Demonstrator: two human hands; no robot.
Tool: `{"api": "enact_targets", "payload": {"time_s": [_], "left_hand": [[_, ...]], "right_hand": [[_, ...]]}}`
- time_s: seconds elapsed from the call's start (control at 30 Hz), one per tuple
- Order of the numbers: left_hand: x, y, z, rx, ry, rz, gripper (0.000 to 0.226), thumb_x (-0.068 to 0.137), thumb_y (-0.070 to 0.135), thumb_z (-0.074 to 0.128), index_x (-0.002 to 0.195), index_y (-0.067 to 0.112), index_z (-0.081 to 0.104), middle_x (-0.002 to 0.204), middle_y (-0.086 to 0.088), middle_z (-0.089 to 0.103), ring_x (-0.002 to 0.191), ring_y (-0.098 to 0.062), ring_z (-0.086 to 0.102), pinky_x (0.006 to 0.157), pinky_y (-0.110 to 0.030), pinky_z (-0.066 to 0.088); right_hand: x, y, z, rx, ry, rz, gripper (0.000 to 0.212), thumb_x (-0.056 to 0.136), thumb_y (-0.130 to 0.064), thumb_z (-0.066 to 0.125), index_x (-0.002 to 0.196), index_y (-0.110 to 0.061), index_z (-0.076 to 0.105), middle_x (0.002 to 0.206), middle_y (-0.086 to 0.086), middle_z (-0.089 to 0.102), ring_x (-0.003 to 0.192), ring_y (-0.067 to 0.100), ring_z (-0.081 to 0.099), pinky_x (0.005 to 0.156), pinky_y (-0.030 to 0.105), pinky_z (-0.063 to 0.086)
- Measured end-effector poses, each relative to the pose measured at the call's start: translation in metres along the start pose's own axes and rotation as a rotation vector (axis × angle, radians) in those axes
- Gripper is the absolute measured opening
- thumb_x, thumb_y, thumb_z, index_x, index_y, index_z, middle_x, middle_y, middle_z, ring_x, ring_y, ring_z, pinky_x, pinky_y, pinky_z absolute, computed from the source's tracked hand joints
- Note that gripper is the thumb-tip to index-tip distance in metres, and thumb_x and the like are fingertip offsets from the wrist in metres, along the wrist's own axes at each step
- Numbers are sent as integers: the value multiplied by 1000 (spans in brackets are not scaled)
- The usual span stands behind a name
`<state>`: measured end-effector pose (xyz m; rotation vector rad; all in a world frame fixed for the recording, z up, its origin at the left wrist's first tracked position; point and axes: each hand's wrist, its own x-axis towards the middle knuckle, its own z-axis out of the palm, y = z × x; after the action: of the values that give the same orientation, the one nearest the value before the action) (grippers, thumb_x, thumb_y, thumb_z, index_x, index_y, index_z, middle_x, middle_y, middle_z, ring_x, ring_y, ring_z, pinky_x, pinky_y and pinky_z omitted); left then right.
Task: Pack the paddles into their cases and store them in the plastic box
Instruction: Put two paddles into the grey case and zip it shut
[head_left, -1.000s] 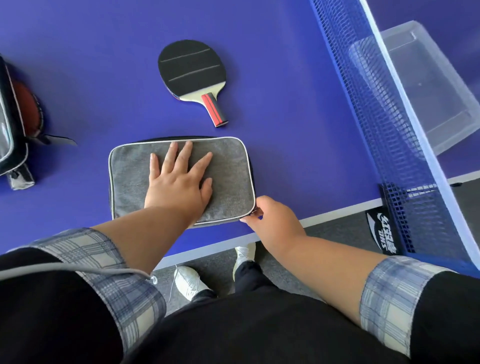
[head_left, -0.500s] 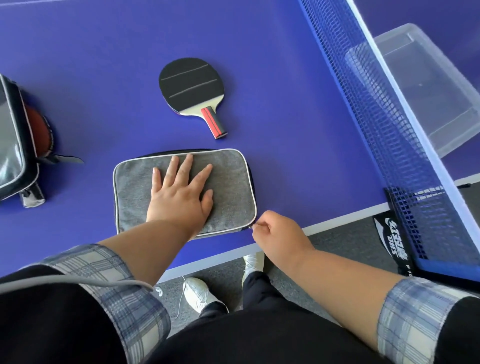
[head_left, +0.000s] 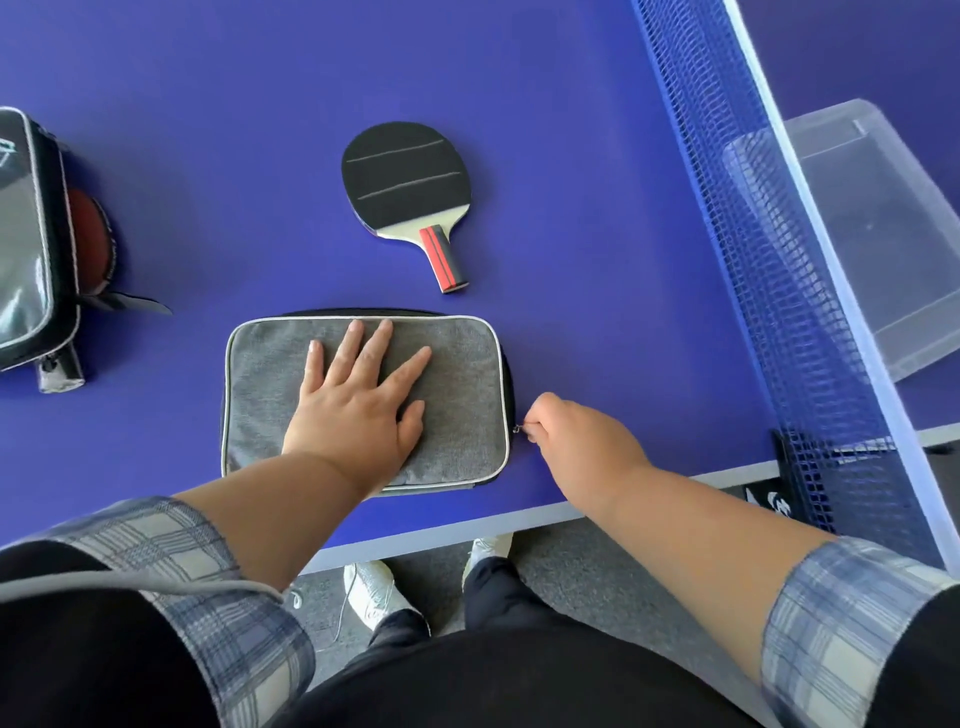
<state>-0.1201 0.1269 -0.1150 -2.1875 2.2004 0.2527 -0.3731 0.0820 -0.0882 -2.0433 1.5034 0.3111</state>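
Observation:
A grey fabric paddle case (head_left: 462, 395) with a pale trim lies flat near the table's front edge. My left hand (head_left: 358, 410) presses flat on its top, fingers spread. At the case's right side my right hand (head_left: 576, 441) pinches the small metal zipper pull (head_left: 519, 428). Beyond the case lies a loose paddle (head_left: 405, 187) with black rubber and a red and grey handle pointing towards me. At the left edge a black glossy case (head_left: 28, 244) stands partly unzipped, with a red paddle (head_left: 91, 241) showing inside. The clear plastic box (head_left: 878, 228) sits behind the net.
The blue net (head_left: 753, 249) runs along the right and separates the box from the paddles and cases. The purple table (head_left: 234, 130) ends in a grey front edge just below my hands. My feet stand on grey carpet beneath.
My right hand has moved from the case's front right corner up along its right side, holding the zipper pull. My left hand has stayed flat on the case.

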Motion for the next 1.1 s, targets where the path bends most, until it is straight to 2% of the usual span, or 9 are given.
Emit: {"api": "enact_targets", "payload": {"time_s": [0.17, 0.37, 0.53, 0.67, 0.77, 0.87, 0.97, 1.03, 1.1], "left_hand": [[1, 0, -1, 7, -9, 6, 57, 94, 52, 28, 149, 39, 31, 161, -7, 25, 149, -32, 15, 118, -60, 13], [0, 1, -3, 4, -5, 14, 57, 92, 49, 35, 148, 37, 38, 159, -9, 30, 147, -35, 21, 116, -60, 17], [2, 1, -3, 14, -18, 9, 57, 92, 49, 38, 148, 37, 37, 159, -9, 30, 148, -35, 21, 116, -61, 17], [3, 0, -2, 14, -29, 17, 58, 91, 49, 40, 148, 37, 38, 160, -8, 29, 148, -35, 21, 116, -61, 17], [3, 1, -3, 7, -26, 20, 58, 91, 49, 41, 147, 37, 39, 160, -8, 29, 148, -34, 21, 117, -61, 17], [2, 2, -4, -5, -32, 17, 57, 91, 49, 41, 147, 37, 39, 160, -8, 29, 148, -34, 20, 117, -60, 15], [2, 1, -4, -26, -42, 6, 57, 92, 50, 40, 147, 38, 38, 160, -6, 29, 149, -33, 19, 118, -59, 14], [3, 0, -2, -41, -39, 7, 57, 91, 51, 40, 147, 39, 38, 160, -6, 29, 149, -32, 19, 118, -59, 14], [3, -1, -1, -70, -47, -3, 56, 91, 52, 40, 146, 39, 39, 159, -5, 31, 148, -31, 20, 117, -59, 16]], "right_hand": [[35, -1, -18, -45, 50, -60, 21, 106, -31, 41, 94, -16, 50, 85, 1, 60, 75, 29, 56, 63, 42, 47], [87, -5, -46, -107, 96, -120, 13, 104, -27, 43, 97, -20, 50, 88, -2, 61, 76, 27, 55, 62, 41, 47], [125, -22, -56, -164, 109, -264, 13, 102, -24, 45, 90, -19, 47, 73, -7, 51, 71, 27, 51, 51, 36, 33], [141, -35, -58, -197, 115, -353, 12, 101, -19, 49, 90, -20, 46, 74, -6, 50, 71, 27, 52, 48, 34, 26], [147, -48, -58, -233, 138, -420, 24, 95, -8, 53, 85, -24, 38, 67, -9, 37, 65, 26, 46, 46, 32, 17], [151, -64, -55, -287, 139, -514, 25, 91, -4, 57, 89, -24, 42, 76, -6, 48, 67, 26, 48, 49, 32, 23], [157, -75, -53, -308, 103, -536, 13, 95, -10, 57, 97, -22, 52, 91, -3, 61, 74, 26, 53, 54, 35, 35], [157, -79, -54, -239, 62, -474, 10, 99, -17, 54, 107, -22, 58, 102, -3, 65, 86, 25, 58, 62, 38, 44], [150, -81, -53, -85, 103, -363, 21, 101, -23, 53, 121, -23, 61, 112, -1, 67, 99, 26, 60, 73, 41, 51]]}}
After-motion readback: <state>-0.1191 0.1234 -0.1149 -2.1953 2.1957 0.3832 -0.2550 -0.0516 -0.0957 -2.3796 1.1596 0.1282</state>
